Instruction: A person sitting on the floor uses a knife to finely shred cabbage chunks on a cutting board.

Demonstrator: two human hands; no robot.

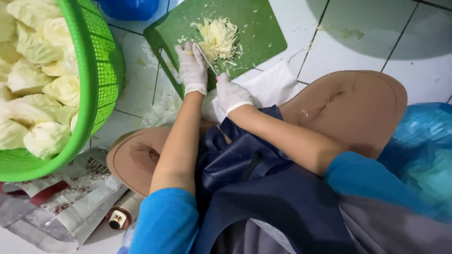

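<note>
Gloved right hand (231, 93) is closed around the handle of a knife (207, 59), whose thin blade runs up and leftward from the fist toward a mound of shredded cabbage (218, 36). The blade's long axis lies diagonally, its far end meeting the near left edge of the mound. The cabbage sits just beyond the knife, further from the body than either hand. Gloved left hand (191, 68) lies palm down, fingers curled, just left of the blade and touching the cabbage's near edge; it grips nothing that can be made out. Both hands are about equally near the mound. All of this rests on a green cutting board (263, 28) on a white tiled floor (358, 51). Well to the left, a green basket (101, 70) holds pale cabbage chunks (42, 70).
</note>
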